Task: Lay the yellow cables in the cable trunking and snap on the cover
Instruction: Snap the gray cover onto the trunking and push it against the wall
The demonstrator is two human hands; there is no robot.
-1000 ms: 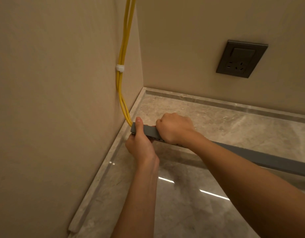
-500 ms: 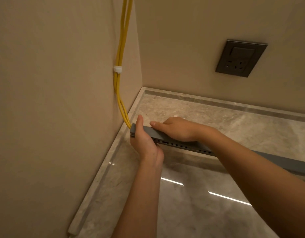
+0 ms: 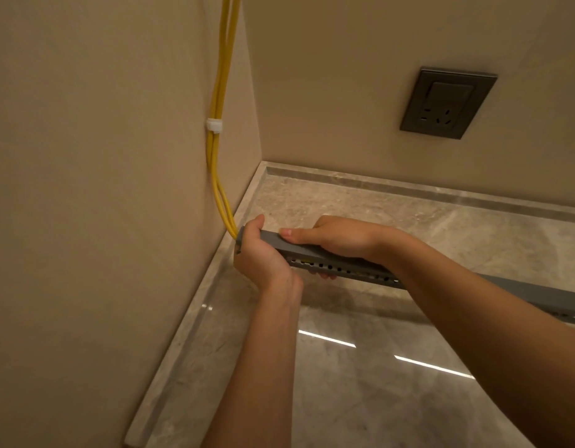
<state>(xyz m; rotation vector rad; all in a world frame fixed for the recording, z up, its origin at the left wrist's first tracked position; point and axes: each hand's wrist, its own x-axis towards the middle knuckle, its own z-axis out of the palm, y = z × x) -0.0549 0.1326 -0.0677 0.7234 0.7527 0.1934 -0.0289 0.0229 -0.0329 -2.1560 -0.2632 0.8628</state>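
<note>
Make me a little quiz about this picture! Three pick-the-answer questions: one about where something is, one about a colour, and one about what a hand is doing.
1. Where is the wall socket?
A. On the floor
B. On the back wall, right of the corner
C. Under the cables

2. What colour is the clip that holds the yellow cables?
A. White
B. Red
C. Black

3. What is the left hand doing?
A. Hanging free
B. Touching the socket
C. Gripping the end of the grey trunking

Answers:
1 B, the dark plate sits on the wall facing the camera.
2 A, a small white band wraps the cables on the side wall.
3 C, its fingers and thumb curl round the trunking where the cables go in.
</note>
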